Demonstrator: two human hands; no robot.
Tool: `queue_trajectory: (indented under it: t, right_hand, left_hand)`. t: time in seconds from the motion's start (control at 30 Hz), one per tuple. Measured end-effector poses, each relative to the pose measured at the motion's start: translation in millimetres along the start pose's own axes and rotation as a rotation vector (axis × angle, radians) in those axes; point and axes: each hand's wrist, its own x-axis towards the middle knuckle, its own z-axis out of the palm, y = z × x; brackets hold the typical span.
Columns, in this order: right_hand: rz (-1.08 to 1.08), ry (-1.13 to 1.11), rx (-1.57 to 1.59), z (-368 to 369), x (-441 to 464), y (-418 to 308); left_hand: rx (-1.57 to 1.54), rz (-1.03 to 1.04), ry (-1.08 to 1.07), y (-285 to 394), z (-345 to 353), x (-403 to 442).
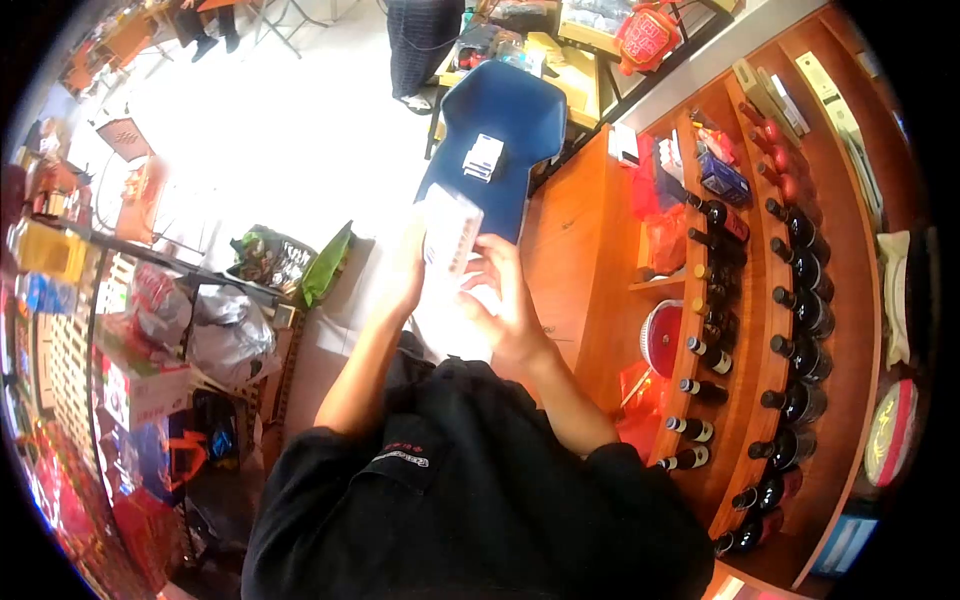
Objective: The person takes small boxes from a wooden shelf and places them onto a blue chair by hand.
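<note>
A white box with faint print on its face is held up in front of my chest. My left hand is closed round its left side, with the fingers partly washed out by glare. On the right, my right hand has its fingers spread and bent beside the box's lower right edge; whether they touch it is unclear. Just beyond, a small stack of white boxes lies on a blue chair.
Wine bottles line a wooden rack on the right, beside a wooden cabinet. Plastic bags fill a shelf at left. Another person's legs stand beyond the chair. A green bag is on the left.
</note>
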Motion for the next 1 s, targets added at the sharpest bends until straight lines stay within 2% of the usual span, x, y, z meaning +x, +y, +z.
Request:
queue_trajectory:
  t: [0.07, 0.1, 0.13, 0.17, 0.2, 0.27, 0.37, 0.53, 0.6, 0.67, 0.8, 0.93, 1.0]
  right_hand:
    - [0.283, -0.023, 0.357, -9.5, 6.9, 45.7]
    - [0.439, -0.044, 0.371, -17.2, 4.8, 75.9]
    - [0.439, -0.031, 0.369, -20.0, 3.1, 101.8]
    - [0.641, -0.011, 0.403, -20.9, -0.8, 125.1]
    - [0.842, 0.019, 0.447, -20.5, -4.8, 146.7]
    - [0.985, 0.083, 0.301, -21.5, -10.9, 186.7]
    - [1.040, 0.094, 0.226, -26.5, -7.8, 221.9]
    - [0.998, 0.100, 0.134, -49.2, 25.1, 247.6]
    - [0.993, 0.100, 0.158, -63.3, 42.5, 261.4]
    - [0.960, 0.118, 0.193, -75.8, 58.9, 279.7]
    - [1.023, 0.096, 0.320, -112.1, 97.0, 313.3]
    - [1.065, 0.116, 0.412, -146.0, 128.2, 358.6]
    - [1.134, 0.170, 0.301, -164.6, 144.8, 377.4]
  left_hand:
    - [0.233, -0.016, 0.134, -26.3, -22.0, 8.3]
    - [0.327, 0.017, 0.106, -48.0, -38.6, 12.9]
    - [0.365, -0.056, 0.105, -60.5, -46.8, 12.4]
    - [0.437, -0.150, 0.048, -86.8, -63.5, 14.3]
    - [0.372, -0.293, -0.016, -97.0, -70.3, 14.8]
    - [0.456, -0.210, -0.082, -125.6, -79.5, 12.6]
    - [0.432, -0.339, -0.145, -112.4, -66.6, 21.5]
    - [0.481, -0.364, -0.172, -114.1, -56.6, 83.0]
    - [0.585, -0.354, -0.253, -112.9, -51.5, 113.7]
    - [0.612, -0.361, -0.253, -110.6, -40.2, 146.1]
    - [0.772, -0.404, -0.290, -113.1, -16.2, 210.1]
    - [0.658, -0.523, -0.273, -157.6, -7.8, 275.7]
    - [0.401, -0.760, -0.197, -193.2, -4.7, 311.4]
